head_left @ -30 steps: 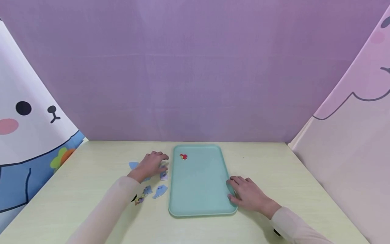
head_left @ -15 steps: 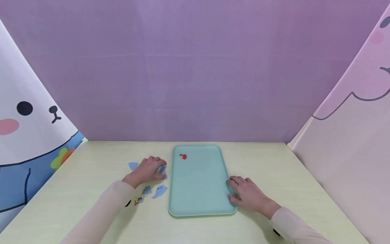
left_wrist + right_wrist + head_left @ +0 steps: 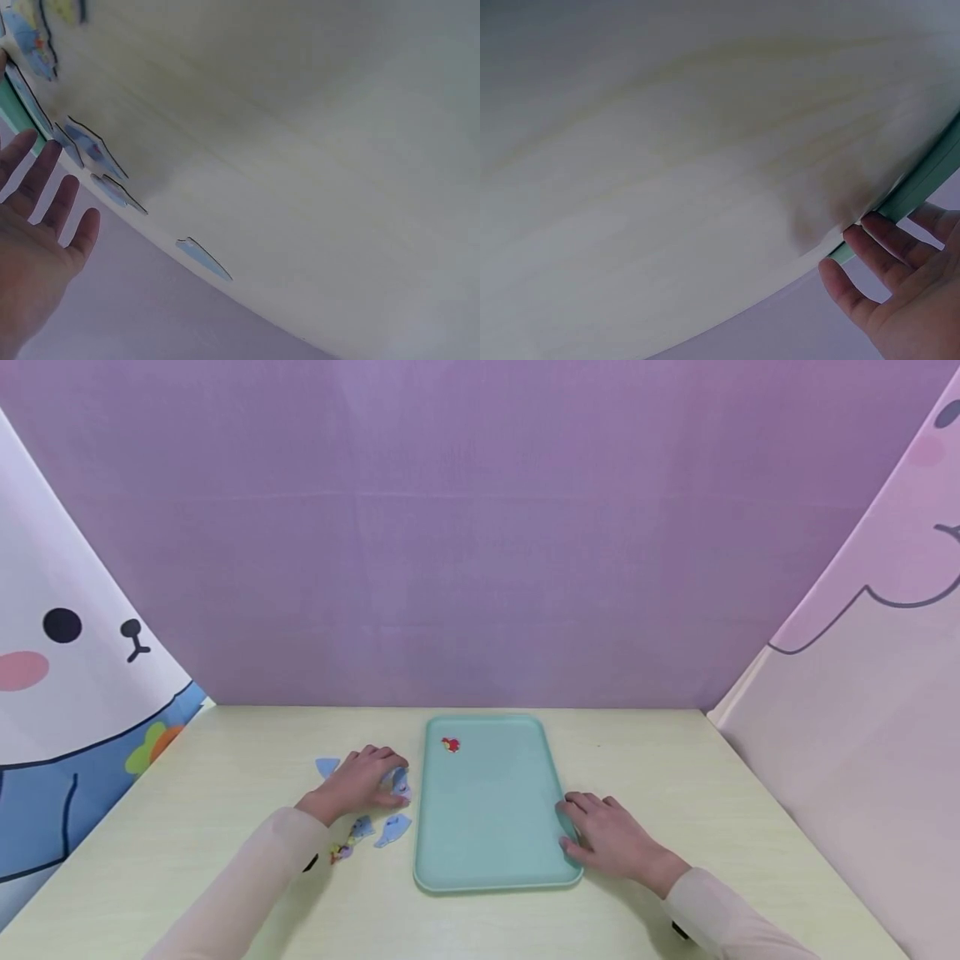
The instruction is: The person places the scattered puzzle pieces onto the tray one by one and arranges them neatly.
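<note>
My left hand [image 3: 362, 781] is at the left of the green tray [image 3: 495, 868], thumb and fingertips at opposite edges of a blue and lilac printed puzzle piece [image 3: 401, 783], pinching it. In the left wrist view the other fingers of the left hand [image 3: 37, 255] are spread. Just nearer the person lie a blue puzzle piece [image 3: 392, 831] and a cluster of printed pieces [image 3: 362, 827]. A small red piece [image 3: 451, 744] sits in the tray's far left corner. My right hand [image 3: 611, 837] rests with relaxed fingertips on the tray's right rim.
Beyond the left wrist lies another light blue piece [image 3: 327, 767], partly covered. The pale table [image 3: 480, 935] ends at a purple backdrop [image 3: 480, 568]. Printed cartoon curtains [image 3: 82, 718] hang at both sides.
The left hand has come down and back a little onto the puzzle piece beside the tray, its thumb and fingers closing around it. The right hand and tray stay almost still.
</note>
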Motion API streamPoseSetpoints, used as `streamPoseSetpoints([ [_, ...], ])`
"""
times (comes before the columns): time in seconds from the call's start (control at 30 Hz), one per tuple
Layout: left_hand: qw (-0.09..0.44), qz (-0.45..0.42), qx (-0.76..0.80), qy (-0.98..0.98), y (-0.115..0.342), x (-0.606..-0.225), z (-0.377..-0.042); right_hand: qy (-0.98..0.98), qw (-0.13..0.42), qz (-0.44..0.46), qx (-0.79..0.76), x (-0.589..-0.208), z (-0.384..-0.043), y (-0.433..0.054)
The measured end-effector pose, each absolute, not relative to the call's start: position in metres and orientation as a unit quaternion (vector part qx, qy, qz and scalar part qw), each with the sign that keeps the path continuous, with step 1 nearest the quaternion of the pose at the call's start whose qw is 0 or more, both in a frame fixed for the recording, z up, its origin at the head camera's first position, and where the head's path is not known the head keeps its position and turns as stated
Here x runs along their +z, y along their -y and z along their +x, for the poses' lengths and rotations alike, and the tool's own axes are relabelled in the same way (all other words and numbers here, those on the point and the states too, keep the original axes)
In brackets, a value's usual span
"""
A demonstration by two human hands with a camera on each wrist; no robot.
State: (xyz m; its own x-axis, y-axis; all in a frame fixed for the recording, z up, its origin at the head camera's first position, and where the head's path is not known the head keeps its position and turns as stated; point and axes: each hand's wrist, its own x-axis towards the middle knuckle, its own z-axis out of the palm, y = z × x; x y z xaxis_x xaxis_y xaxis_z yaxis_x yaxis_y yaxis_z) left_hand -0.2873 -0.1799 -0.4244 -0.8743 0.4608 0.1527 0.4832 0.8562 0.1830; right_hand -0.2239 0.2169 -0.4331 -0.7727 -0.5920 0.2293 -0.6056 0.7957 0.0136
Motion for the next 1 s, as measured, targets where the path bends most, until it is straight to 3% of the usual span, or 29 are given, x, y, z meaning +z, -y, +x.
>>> streamPoseSetpoints([
  [1.0,0.048,-0.255,-0.127,0.957,0.1828,-0.4259,-0.2892,0.941,0.116,0.316,0.029,-0.4370,-0.2254,-0.2162],
])
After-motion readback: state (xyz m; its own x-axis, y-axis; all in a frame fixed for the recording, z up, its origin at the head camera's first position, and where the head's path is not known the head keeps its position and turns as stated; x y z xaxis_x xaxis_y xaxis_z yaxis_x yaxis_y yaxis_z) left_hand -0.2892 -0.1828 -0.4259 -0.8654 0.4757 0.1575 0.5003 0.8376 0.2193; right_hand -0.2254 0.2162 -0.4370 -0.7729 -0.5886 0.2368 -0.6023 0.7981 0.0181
